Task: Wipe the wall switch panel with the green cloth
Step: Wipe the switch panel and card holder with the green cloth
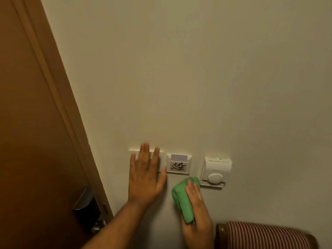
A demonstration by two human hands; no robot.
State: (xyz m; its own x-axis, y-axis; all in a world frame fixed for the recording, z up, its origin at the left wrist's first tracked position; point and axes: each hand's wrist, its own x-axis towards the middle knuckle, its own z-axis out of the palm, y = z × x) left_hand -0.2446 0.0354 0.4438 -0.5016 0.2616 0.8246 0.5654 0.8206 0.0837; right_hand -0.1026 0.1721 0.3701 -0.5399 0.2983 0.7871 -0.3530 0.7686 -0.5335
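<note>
From the head view, the left hand (145, 177) lies open and flat over the white plastic wall switch panel (161, 159), so pressure could flip a switch. The right hand (196, 211) grips the folded green microfibre cloth (181, 198) just below the scribbled card holder (178, 164).

The wall (179, 78) above the three fixtures is bare and open. The left hand (145, 177) lies flat over the switch panel (133, 152), blocking it. The card holder (178, 164) is uncovered, with narrow gaps either side. The thermostat (215, 169) projects at right; the right hand (195, 203) with the green cloth (181, 198) sits just below-left of it. Door (36, 141) bounds the left, striped chair back (265, 234) the lower right.
</note>
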